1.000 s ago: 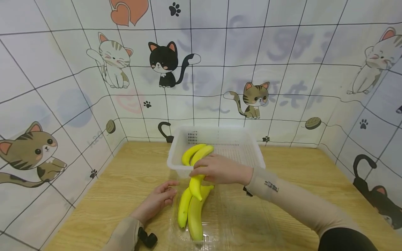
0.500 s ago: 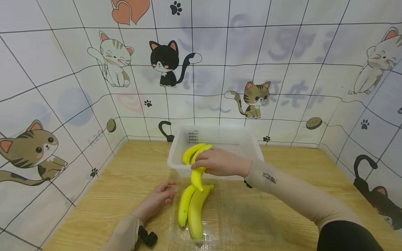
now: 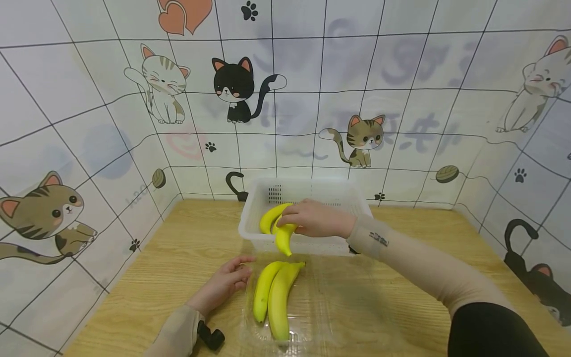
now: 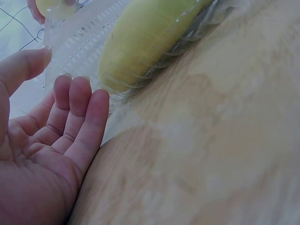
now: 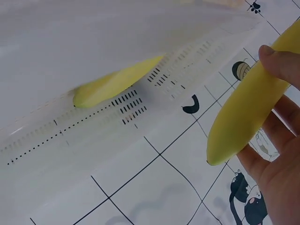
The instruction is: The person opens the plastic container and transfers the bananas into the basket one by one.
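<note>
My right hand (image 3: 315, 218) grips a yellow banana (image 3: 283, 241) by its upper part, thumb on one side and fingers on the other, over the front rim of a white perforated basket (image 3: 318, 245). Another banana (image 3: 267, 220) lies inside the basket at its left; the right wrist view shows it along the slotted wall. Two bananas (image 3: 279, 302) lie side by side in the left half of a clear plastic container (image 3: 308, 317). Beside that container, my left hand (image 3: 225, 281) rests on the table with relaxed fingers, fingertips (image 4: 80, 89) right at its edge.
The wooden table (image 3: 192, 233) carries everything. Behind the basket and at both sides stand walls with a tile grid (image 3: 299, 114) and cartoon cats. A black wrist strap mount (image 3: 210, 337) sits at my left wrist.
My right hand has lifted the banana up and away from the container to the basket's front rim. The left hand and the two bananas in the container stay put.
</note>
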`<state>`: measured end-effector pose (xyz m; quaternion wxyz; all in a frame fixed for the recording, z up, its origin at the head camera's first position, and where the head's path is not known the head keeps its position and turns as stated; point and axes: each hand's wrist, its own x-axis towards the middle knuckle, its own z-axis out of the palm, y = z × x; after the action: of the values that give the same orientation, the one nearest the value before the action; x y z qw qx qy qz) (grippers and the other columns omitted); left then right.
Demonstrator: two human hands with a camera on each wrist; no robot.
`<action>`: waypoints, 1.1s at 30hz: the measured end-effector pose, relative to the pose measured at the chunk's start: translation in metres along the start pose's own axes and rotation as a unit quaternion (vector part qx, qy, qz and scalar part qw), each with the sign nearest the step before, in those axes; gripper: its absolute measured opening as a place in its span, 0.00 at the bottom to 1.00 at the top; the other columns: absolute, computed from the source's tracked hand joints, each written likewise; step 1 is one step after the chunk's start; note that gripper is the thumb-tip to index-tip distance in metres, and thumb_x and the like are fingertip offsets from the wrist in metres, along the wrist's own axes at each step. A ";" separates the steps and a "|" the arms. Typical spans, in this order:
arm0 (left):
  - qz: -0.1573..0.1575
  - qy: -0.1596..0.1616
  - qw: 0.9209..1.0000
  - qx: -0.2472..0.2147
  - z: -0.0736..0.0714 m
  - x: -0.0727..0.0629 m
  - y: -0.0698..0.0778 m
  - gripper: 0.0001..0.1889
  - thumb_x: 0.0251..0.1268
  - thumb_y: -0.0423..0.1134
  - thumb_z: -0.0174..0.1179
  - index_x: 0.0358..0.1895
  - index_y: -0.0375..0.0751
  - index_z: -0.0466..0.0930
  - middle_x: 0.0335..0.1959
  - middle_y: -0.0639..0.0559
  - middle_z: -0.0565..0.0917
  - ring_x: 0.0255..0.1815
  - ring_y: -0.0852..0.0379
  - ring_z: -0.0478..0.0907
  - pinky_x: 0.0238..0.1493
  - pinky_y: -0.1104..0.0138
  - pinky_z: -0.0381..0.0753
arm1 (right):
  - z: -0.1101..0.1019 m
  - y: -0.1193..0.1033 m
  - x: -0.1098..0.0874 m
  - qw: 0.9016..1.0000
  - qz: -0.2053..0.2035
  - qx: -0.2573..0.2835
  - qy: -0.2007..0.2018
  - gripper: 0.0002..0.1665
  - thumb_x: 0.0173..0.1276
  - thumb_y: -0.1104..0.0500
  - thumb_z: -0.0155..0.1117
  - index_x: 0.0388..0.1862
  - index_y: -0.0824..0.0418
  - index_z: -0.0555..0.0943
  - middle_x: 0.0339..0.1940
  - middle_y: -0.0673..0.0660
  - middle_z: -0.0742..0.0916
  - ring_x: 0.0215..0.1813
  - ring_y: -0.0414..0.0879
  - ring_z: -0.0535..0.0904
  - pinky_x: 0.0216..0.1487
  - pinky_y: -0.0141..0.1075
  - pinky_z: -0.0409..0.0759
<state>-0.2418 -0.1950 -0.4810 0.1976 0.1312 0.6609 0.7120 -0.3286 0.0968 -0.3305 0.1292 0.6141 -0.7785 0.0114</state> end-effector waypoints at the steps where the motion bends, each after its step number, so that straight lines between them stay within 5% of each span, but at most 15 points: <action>1: 0.001 0.000 1.000 0.000 0.000 0.000 0.000 0.24 0.75 0.38 0.51 0.67 0.31 0.60 0.35 0.52 0.74 0.36 0.58 0.71 0.39 0.68 0.74 | 0.001 0.002 0.000 1.000 0.004 0.002 -0.002 0.25 0.59 0.66 0.72 0.55 0.53 0.79 0.51 0.50 0.83 0.52 0.44 0.79 0.48 0.42 0.76; 19: 0.004 -0.001 1.000 0.002 0.000 0.000 0.000 0.23 0.75 0.37 0.51 0.67 0.31 0.60 0.36 0.52 0.73 0.36 0.58 0.71 0.39 0.68 0.74 | 0.006 0.033 0.007 0.997 0.060 -0.003 -0.046 0.23 0.63 0.64 0.69 0.57 0.52 0.79 0.53 0.51 0.83 0.53 0.45 0.78 0.47 0.41 0.76; 33: 0.014 -0.002 1.000 -0.005 0.001 -0.001 0.001 0.23 0.74 0.35 0.51 0.67 0.29 0.59 0.35 0.52 0.73 0.35 0.58 0.70 0.37 0.69 0.73 | 0.010 0.055 0.015 0.994 0.085 -0.011 -0.071 0.23 0.62 0.63 0.71 0.56 0.52 0.80 0.48 0.51 0.83 0.44 0.44 0.79 0.48 0.38 0.77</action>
<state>-0.2404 -0.1950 -0.4800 0.1897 0.1403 0.6549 0.7180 -0.3864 0.0946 -0.3293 0.0788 0.5433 -0.8353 -0.0297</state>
